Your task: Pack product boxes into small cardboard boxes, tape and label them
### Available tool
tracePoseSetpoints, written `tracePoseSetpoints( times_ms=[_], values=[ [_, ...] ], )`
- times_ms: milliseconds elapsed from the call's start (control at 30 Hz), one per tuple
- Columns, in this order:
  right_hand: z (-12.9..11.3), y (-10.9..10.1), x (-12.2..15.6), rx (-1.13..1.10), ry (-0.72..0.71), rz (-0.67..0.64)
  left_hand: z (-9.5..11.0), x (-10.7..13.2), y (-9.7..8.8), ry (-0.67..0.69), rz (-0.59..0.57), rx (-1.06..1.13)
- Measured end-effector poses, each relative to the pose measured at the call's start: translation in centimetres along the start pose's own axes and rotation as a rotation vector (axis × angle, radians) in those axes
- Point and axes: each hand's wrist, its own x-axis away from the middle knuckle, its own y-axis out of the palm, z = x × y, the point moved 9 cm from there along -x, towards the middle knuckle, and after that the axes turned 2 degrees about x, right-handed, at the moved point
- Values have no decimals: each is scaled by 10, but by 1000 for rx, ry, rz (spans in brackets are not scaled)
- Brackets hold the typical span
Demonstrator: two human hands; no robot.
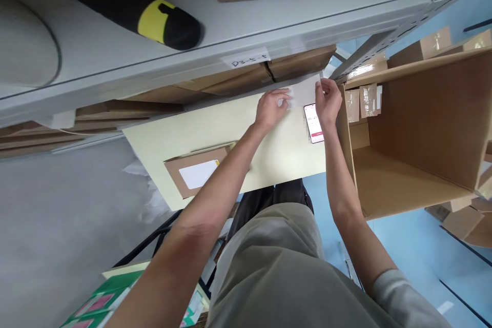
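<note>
Both my hands reach to the far end of a pale yellow table [230,128]. My left hand [271,107] pinches one edge of a white paper slip [305,91]. My right hand [328,100] grips the slip's other edge. The slip is held just above the table, under the grey shelf edge [192,69]. A phone [314,123] with a lit screen lies on the table right below my right hand. A flat brown parcel [196,171] with a white label lies nearer to me on the table.
A large open cardboard box [418,128] stands to the right of the table. Flat cardboard is stacked under the grey shelf. A black and yellow tool [154,18] lies on the shelf. Green printed sheets [111,297] sit low left. The floor is blue.
</note>
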Motion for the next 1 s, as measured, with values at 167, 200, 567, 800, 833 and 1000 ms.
tracePoseSetpoints(
  times_ms=[167, 200, 567, 800, 833, 1000],
  values=[
    [16, 1, -7, 47, 43, -23, -8, -5, 30, 2, -190, -186],
    [18, 1, -8, 52, 49, -27, -10, -4, 34, -3, -213, -229],
    [39, 0, 3, 41, 231, 43, -6, 2, 49, -32, -355, -443],
    [34, -7, 37, 59, 234, 162, -6, -1, 54, -63, -355, -435],
    [35, -8, 42, 62, 242, 183, -5, -1, 53, -64, -364, -440],
    [43, -29, 61, 27, 337, 293, -4, 0, 58, -57, -437, -518]
  ],
)
